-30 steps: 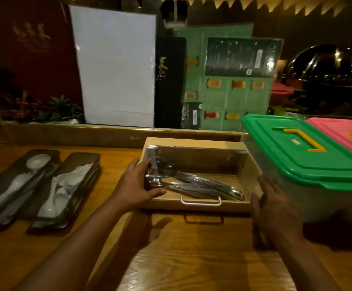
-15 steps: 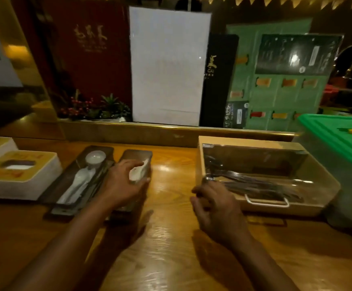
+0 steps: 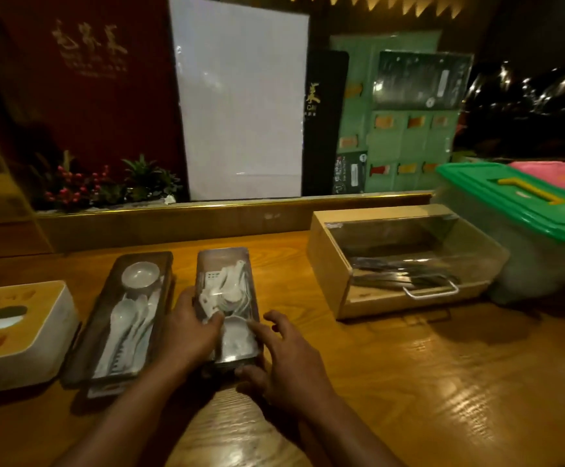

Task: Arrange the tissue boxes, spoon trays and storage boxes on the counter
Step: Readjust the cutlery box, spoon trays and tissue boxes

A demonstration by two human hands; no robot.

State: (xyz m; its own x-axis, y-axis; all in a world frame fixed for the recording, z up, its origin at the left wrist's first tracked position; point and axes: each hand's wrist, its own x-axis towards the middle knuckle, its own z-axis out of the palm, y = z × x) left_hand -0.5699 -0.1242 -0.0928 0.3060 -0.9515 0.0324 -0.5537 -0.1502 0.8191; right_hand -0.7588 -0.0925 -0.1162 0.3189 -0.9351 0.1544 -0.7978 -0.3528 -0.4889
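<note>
Two dark spoon trays with clear lids lie side by side on the wooden counter (image 3: pixel 409 382). My left hand (image 3: pixel 190 328) grips the left edge of the right spoon tray (image 3: pixel 227 274), thumb on its lid. My right hand (image 3: pixel 284 362) holds the same tray at its near right corner, fingers spread over the lid. The left spoon tray (image 3: pixel 122 318) holds white spoons and a small dish. A white tissue box (image 3: pixel 15 332) with a yellow top stands at the far left. A wooden cutlery box (image 3: pixel 328 261) with a clear lid sits to the right, beside a green-lidded storage box (image 3: pixel 517 200).
A pink-lidded storage box (image 3: pixel 557 173) shows behind the green one. A raised ledge (image 3: pixel 207 217) runs along the counter's back, with red-berried plants (image 3: pixel 82 187), a white board (image 3: pixel 240 96) and green menu boards (image 3: pixel 406 129) behind it.
Both hands left the wooden cutlery box and came left to the right spoon tray. That tray now stands apart from the left tray, straighter and closer to the cutlery box.
</note>
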